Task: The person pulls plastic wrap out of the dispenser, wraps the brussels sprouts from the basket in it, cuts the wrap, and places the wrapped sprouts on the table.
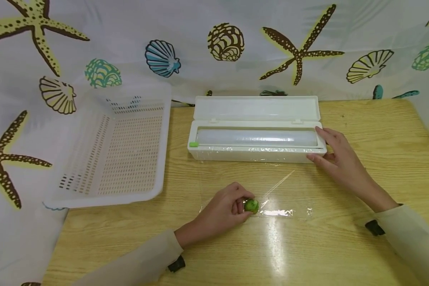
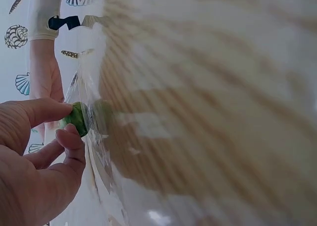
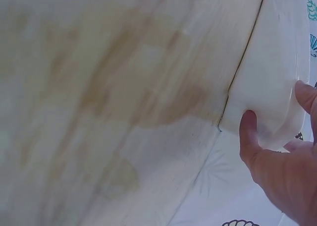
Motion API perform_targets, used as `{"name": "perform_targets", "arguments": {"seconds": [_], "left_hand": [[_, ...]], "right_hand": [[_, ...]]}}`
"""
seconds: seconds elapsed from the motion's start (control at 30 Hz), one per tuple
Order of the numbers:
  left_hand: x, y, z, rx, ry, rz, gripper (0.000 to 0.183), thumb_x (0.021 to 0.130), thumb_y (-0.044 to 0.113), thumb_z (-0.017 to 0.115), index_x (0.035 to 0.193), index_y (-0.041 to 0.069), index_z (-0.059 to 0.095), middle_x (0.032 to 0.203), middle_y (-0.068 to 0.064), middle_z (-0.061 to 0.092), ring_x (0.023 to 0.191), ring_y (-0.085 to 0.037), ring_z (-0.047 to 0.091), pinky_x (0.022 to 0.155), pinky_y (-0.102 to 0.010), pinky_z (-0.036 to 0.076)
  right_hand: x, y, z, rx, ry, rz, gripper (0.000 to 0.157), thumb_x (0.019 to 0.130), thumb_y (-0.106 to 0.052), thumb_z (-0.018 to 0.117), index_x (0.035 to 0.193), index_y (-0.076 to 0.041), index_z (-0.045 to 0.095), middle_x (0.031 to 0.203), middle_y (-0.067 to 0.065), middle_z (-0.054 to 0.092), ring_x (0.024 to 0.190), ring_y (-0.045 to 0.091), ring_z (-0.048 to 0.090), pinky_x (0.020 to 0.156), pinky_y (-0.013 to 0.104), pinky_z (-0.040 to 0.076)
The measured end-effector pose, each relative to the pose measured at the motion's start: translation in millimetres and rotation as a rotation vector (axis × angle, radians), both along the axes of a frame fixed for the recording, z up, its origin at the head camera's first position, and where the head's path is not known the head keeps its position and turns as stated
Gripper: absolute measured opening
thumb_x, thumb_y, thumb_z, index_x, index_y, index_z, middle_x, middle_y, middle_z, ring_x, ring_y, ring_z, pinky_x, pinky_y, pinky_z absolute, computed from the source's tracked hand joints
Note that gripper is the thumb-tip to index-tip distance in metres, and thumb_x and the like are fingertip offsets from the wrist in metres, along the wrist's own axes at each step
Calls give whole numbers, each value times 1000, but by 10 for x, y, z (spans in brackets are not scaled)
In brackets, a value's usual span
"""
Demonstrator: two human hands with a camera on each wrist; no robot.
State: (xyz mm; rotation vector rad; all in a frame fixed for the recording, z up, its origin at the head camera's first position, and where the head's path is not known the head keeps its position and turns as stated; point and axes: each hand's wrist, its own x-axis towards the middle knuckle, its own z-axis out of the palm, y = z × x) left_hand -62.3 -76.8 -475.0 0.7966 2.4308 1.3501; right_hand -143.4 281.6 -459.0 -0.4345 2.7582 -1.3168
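Between thumb and fingertips, my left hand [image 1: 219, 208] pinches a small, round, green fruit or vegetable [image 1: 251, 205]. In the left wrist view this green piece [image 2: 75, 119] touches clear film [image 2: 96, 129]. A sheet of cling film [image 1: 286, 194] stretches over the table from the front of a white cling film dispenser [image 1: 218, 155]. Inside the dispenser lies a film roll [image 1: 257, 137], and its lid [image 1: 255, 108] stands raised at the back. My right hand [image 1: 343, 167] grips the dispenser's right end, thumb on the front side and a finger at the upper rim.
A white perforated plastic basket [image 1: 157, 194] sits at the left of the wooden table [image 1: 371, 127]. A bright green slider [image 1: 194, 144] is at the dispenser's left end. Behind the table hangs a cloth [image 1: 193, 24] printed with shells and starfish.
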Motion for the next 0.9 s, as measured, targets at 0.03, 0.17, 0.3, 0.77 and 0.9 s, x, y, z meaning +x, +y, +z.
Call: {"name": "perform_targets", "arguments": {"seconds": [0.03,0.17,0.3,0.77,0.9], "left_hand": [[0,-3,0,4,9,-2,36,90,-6,87,123,-2,74,106,-5,63,80,-10,61,66,-21,55],[-2,-15,4,29,39,-13,41,87,-8,87,125,-5,72,107,-7,64,81,-12,61,68,-22,56],[11,-48,22,39,28,-14,41,88,-8,86,126,-3,71,107,-8,65,81,-13,61,68,-23,56],[101,-477,46,-11,2,7,12,95,3,81,95,12,74,87,9,66,75,-11,61,65,-26,55],[135,-605,32,-42,12,10,17,94,4,83,91,16,72,84,12,64,75,-11,62,66,-26,56]], "right_hand": [[0,-1,-3,-6,1,0,81,106,-14,75,173,-7,29,167,30,27,136,48,47,91,3,44],[13,-11,5,-23,8,4,80,107,-14,74,173,-6,29,168,29,27,135,46,48,88,1,43],[59,0,23,-45,8,-5,78,109,-15,71,173,-7,28,169,25,27,138,43,47,90,3,45],[401,59,42,57,138,-116,48,106,-9,71,149,5,54,134,23,53,105,26,59,78,4,45],[515,82,57,85,173,-200,38,102,-9,77,134,4,62,116,16,60,87,13,54,71,9,45]]}}
